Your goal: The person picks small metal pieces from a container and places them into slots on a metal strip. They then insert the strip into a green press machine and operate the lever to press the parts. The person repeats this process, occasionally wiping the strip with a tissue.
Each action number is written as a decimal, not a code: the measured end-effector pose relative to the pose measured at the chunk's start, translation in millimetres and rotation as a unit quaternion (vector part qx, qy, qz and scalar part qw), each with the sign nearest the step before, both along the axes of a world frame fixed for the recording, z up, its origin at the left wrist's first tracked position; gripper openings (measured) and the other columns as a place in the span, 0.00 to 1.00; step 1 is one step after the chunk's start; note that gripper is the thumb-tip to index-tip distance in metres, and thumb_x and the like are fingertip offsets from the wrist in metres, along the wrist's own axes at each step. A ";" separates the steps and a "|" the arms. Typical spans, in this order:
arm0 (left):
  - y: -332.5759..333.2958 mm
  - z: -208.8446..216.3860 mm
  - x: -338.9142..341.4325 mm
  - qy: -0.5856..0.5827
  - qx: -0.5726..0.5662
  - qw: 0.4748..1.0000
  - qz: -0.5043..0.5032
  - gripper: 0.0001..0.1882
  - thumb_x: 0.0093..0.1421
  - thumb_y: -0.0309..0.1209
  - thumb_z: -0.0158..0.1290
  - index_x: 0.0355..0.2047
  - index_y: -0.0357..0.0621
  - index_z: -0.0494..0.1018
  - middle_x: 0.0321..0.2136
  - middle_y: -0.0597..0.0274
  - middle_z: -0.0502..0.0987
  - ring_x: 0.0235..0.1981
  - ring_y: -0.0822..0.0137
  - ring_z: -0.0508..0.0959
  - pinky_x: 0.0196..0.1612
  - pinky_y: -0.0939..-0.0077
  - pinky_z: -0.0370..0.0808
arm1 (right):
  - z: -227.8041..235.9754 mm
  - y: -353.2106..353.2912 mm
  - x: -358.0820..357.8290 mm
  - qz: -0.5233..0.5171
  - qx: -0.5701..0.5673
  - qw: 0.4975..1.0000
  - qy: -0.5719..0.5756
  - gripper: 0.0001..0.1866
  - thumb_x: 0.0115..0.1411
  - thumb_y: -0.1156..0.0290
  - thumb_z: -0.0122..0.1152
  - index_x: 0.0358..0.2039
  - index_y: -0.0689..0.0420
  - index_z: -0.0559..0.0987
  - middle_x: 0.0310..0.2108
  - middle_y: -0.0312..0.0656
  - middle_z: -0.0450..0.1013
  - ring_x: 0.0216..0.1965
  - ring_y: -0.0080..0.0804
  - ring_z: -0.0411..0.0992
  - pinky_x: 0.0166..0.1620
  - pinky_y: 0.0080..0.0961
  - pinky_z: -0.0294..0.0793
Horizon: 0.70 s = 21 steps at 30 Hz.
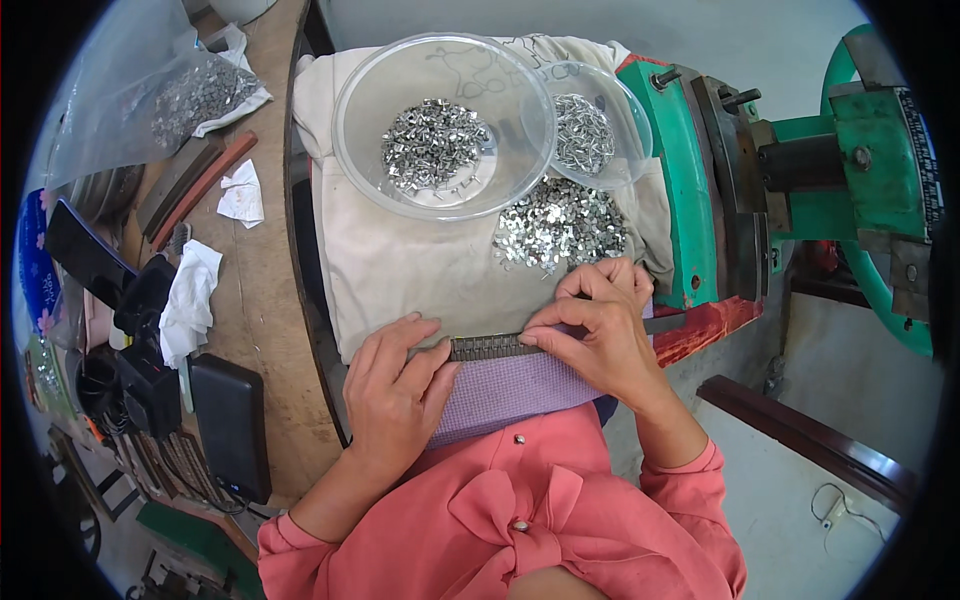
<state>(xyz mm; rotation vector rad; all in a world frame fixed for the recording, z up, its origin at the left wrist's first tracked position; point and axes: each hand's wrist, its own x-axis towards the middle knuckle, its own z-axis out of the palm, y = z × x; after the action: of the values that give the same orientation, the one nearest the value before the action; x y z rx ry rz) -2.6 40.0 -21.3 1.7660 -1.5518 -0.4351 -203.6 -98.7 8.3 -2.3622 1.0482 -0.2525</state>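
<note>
- Crosswise between left hand (392, 385) and right hand (605, 335) lies a ridged strip (487, 347)
- Hands apart, fingertips against it
- Fingers cover parts; their grip I cannot tell

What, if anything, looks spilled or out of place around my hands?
A loose heap of small shiny metal pieces lies on the pale cloth in front of the small clear bowl, outside any container; it may be deliberate. A crumpled white tissue lies among the gear on the wooden table.
</note>
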 end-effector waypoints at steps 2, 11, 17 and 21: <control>0.1 0.0 -0.5 0.006 0.001 1.000 0.000 0.15 0.45 0.21 0.68 0.34 0.38 0.79 0.44 0.53 0.80 0.48 0.48 0.80 0.47 0.60 0.77 | -0.2 -1.1 -4.5 -0.004 0.004 1.000 0.006 0.09 0.46 0.58 0.77 0.27 0.44 0.89 0.30 0.27 0.68 0.45 0.34 0.62 0.55 0.39 0.49; 0.0 0.6 -1.6 0.002 0.008 1.000 -0.002 0.14 0.45 0.20 0.68 0.34 0.38 0.79 0.44 0.53 0.80 0.49 0.48 0.79 0.49 0.60 0.77 | 0.7 -2.6 -7.9 -0.015 0.022 1.000 0.006 0.09 0.47 0.56 0.77 0.27 0.45 0.89 0.30 0.27 0.69 0.46 0.34 0.62 0.56 0.40 0.48; 0.9 0.5 -2.7 -0.006 0.003 1.000 0.003 0.14 0.45 0.19 0.68 0.34 0.37 0.80 0.45 0.52 0.79 0.50 0.48 0.79 0.50 0.59 0.76 | 2.9 -4.8 -14.4 -0.021 0.038 0.999 0.005 0.08 0.48 0.59 0.76 0.27 0.45 0.89 0.30 0.27 0.71 0.45 0.33 0.63 0.58 0.42 0.48; 1.7 1.0 -3.3 -0.003 0.009 1.000 0.001 0.14 0.46 0.19 0.68 0.34 0.37 0.80 0.46 0.52 0.79 0.51 0.48 0.78 0.50 0.60 0.76 | 2.5 -7.4 -17.2 -0.017 0.052 0.998 0.009 0.07 0.49 0.60 0.76 0.27 0.45 0.89 0.30 0.27 0.71 0.44 0.33 0.64 0.58 0.42 0.49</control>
<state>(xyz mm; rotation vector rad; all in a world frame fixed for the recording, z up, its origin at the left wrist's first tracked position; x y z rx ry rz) -5.9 41.7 -20.3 1.7832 -1.5554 -0.4448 -220.8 -106.1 10.8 -2.2588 1.0850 -0.1852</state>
